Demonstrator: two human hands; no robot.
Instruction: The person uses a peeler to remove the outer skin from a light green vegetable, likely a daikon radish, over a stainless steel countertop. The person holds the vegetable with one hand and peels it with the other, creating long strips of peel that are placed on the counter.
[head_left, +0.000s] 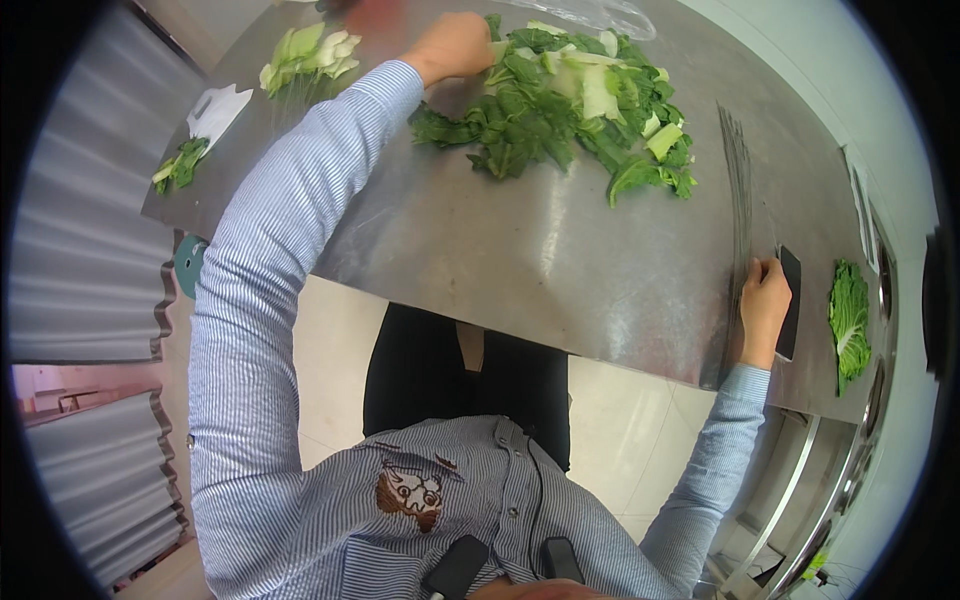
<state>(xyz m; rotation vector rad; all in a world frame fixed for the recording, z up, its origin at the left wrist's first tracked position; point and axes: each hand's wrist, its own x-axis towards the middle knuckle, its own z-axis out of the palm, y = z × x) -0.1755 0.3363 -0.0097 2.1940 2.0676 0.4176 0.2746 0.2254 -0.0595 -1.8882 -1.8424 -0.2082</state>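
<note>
My left hand (456, 46) is at the left edge of a heap of cut leafy greens (532, 112). Its fingers curl against pale and green pieces; whether they grip one is hidden. My right hand (766, 304) rests low on the right of the steel table (465, 247), fingers bent. It lies between a bundle of thin metal skewers (739, 180) and a black phone-like slab (789, 300), close to both. I cannot make out whether a skewer is pinched in it.
At the far left lie pale cabbage pieces (311, 52) with thin skewers, a white cutting board (219, 112) and a small leafy piece (180, 166). One cabbage leaf (850, 326) lies at the right edge. A clear plastic bag (607, 16) is at the back.
</note>
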